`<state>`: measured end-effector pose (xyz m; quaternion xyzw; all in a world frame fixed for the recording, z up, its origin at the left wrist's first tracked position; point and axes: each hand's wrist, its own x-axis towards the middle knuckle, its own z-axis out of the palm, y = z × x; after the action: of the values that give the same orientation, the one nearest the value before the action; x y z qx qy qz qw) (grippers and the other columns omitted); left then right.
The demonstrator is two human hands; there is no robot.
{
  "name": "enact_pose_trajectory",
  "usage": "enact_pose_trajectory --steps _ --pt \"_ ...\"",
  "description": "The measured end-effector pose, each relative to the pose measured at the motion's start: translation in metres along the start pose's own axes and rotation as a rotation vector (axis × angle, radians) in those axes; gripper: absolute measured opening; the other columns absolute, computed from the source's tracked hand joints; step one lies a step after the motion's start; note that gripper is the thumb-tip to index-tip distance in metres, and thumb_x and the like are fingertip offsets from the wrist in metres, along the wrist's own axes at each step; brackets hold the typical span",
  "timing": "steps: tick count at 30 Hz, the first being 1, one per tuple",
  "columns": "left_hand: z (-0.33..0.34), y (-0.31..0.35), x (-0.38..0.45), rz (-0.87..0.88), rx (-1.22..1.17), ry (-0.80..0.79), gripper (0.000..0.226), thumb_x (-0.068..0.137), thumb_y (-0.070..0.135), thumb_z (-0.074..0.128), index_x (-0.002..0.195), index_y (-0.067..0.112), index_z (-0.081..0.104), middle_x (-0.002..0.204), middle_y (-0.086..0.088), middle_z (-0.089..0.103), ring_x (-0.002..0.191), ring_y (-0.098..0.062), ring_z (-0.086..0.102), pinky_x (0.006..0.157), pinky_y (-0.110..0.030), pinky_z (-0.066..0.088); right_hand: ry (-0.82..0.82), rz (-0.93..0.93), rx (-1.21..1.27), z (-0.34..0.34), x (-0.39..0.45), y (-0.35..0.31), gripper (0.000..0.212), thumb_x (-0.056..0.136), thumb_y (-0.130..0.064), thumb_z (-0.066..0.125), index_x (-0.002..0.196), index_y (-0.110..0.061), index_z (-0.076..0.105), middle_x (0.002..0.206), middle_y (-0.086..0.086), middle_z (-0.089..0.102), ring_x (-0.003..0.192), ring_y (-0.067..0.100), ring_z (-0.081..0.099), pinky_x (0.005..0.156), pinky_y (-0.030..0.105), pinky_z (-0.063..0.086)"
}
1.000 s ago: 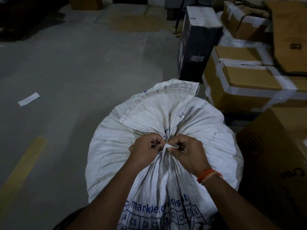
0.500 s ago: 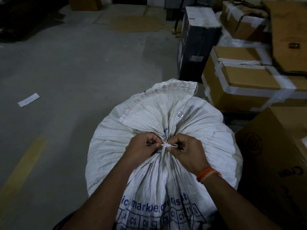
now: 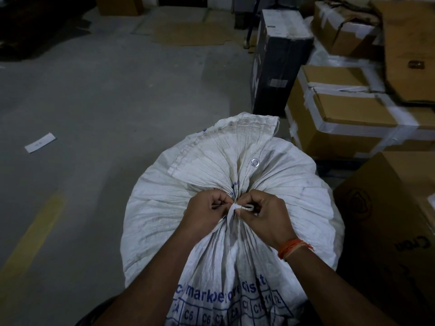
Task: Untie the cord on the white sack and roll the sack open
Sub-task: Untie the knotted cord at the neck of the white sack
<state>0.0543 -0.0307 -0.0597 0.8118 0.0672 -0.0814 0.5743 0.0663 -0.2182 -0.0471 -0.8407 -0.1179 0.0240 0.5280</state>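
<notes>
A full white woven sack (image 3: 160, 208) with blue print stands in front of me, its mouth gathered into a tight neck. A thin white cord (image 3: 246, 207) is wound around that neck. My left hand (image 3: 206, 211) pinches the cord on the left side of the neck. My right hand (image 3: 264, 215) pinches a small loop of it on the right. The loose top flap of the sack (image 3: 226, 147) fans out beyond my hands, with a metal eyelet (image 3: 255, 162) showing. The knot itself is mostly hidden by my fingers.
Taped cardboard boxes (image 3: 348, 118) are stacked to the right, a large carton (image 3: 395, 222) close beside the sack and a black box (image 3: 280, 60) behind it. Grey concrete floor lies to the left, with a white paper slip (image 3: 40, 142) and a yellow painted line (image 3: 30, 236).
My hands stay at the neck; the fingers have shifted slightly and a small loop of cord now shows at my right fingertips.
</notes>
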Motion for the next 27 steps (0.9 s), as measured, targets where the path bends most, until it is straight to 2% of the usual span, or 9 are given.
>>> enact_pose_trajectory --steps 2,4,8,11,14,18,23,27 --pt "-0.003 0.002 -0.001 0.009 0.017 -0.015 0.008 0.089 0.014 0.081 0.090 0.022 0.082 0.090 0.004 0.083 0.090 -0.011 0.078 0.097 -0.045 0.062 -0.003 0.001 -0.006 0.000 0.000 0.000 0.015 0.076 -0.009 0.083 0.080 -0.021 0.075 0.080 -0.006 0.076 0.079 0.009 0.071 0.075 0.036 0.060" --pt "-0.008 0.003 -0.001 0.018 0.062 -0.013 0.007 0.087 0.018 0.083 0.090 0.024 0.081 0.090 0.008 0.082 0.090 -0.006 0.077 0.098 -0.041 0.061 0.000 0.000 -0.008 0.001 0.000 0.001 0.015 0.076 -0.010 0.083 0.080 -0.021 0.075 0.081 -0.007 0.076 0.079 0.009 0.071 0.076 0.038 0.060" --pt "-0.016 -0.001 -0.001 0.005 0.166 -0.001 0.003 0.086 0.031 0.080 0.088 0.033 0.079 0.085 0.017 0.081 0.087 -0.003 0.076 0.096 -0.047 0.059 0.008 -0.005 -0.005 0.000 -0.001 0.001 0.012 0.077 -0.012 0.083 0.080 -0.021 0.075 0.079 -0.006 0.075 0.077 0.010 0.071 0.074 0.042 0.060" --pt "-0.017 0.000 -0.002 0.000 0.154 -0.002 0.004 0.088 0.029 0.077 0.087 0.031 0.079 0.085 0.016 0.081 0.089 -0.005 0.076 0.097 -0.049 0.058 0.006 -0.003 -0.010 0.000 -0.001 0.002 0.011 0.077 -0.015 0.083 0.080 -0.021 0.075 0.079 -0.005 0.075 0.077 0.011 0.071 0.074 0.043 0.060" --pt "-0.013 0.000 -0.003 -0.011 0.088 0.001 0.006 0.086 0.028 0.074 0.085 0.028 0.080 0.085 0.010 0.082 0.089 -0.011 0.077 0.095 -0.050 0.060 0.007 -0.006 -0.019 0.000 -0.002 0.002 0.012 0.077 -0.014 0.083 0.081 -0.022 0.075 0.080 -0.006 0.075 0.078 0.010 0.071 0.074 0.040 0.060" --pt "-0.007 0.001 -0.003 0.000 0.046 -0.007 0.010 0.088 0.018 0.075 0.085 0.025 0.080 0.086 0.008 0.082 0.086 -0.006 0.075 0.094 -0.041 0.059 0.016 0.004 -0.025 0.000 -0.002 -0.001 0.013 0.077 -0.011 0.084 0.080 -0.020 0.075 0.079 -0.006 0.076 0.077 0.008 0.071 0.073 0.032 0.060" --pt "-0.001 0.001 -0.002 0.003 -0.007 -0.001 0.010 0.088 0.015 0.077 0.084 0.023 0.080 0.083 0.005 0.081 0.081 -0.007 0.074 0.088 -0.044 0.061 0.009 0.002 -0.019 -0.001 -0.002 -0.003 0.013 0.077 -0.011 0.084 0.080 -0.020 0.075 0.079 -0.006 0.076 0.077 0.008 0.071 0.072 0.029 0.059" --pt "0.001 0.001 -0.002 0.019 0.005 0.011 0.013 0.090 0.008 0.077 0.085 0.020 0.081 0.083 0.006 0.081 0.080 -0.005 0.074 0.085 -0.034 0.059 0.010 -0.001 -0.019 -0.001 -0.002 -0.005 0.012 0.077 -0.011 0.084 0.079 -0.021 0.076 0.078 -0.007 0.076 0.077 0.008 0.071 0.072 0.030 0.059"
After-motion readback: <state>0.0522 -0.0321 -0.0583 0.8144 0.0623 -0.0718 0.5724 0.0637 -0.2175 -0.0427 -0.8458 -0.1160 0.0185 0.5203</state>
